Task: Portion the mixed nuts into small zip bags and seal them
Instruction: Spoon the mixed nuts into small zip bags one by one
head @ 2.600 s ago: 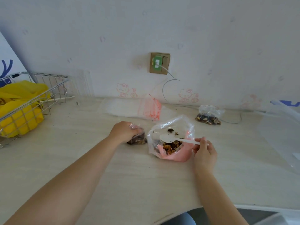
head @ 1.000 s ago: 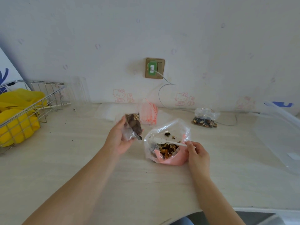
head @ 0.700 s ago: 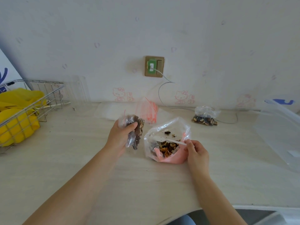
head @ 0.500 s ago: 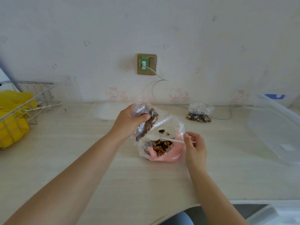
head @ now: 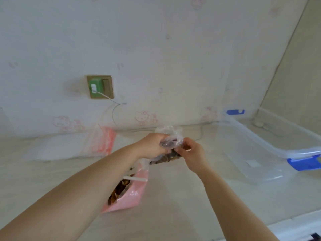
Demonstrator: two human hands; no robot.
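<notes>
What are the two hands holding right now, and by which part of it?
Both hold the small zip bag of nuts, raised above the table: the left hand grips its upper left side, the right hand pinches its right end.

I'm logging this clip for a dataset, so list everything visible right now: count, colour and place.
small zip bag of nuts: one, clear with dark nuts, held above the table between both hands
big nut bag: one, clear and pink, lying open on the table under the left forearm
white spoon: one, its handle sticking out of the big nut bag
stack of empty zip bags: one, clear with red lines, by the wall
storage box: one, clear with blue latches, at right on the table
wall socket: one, tan with a green plug and white cable
table: one, pale
left hand: grips the small bag
right hand: pinches the small bag
</notes>
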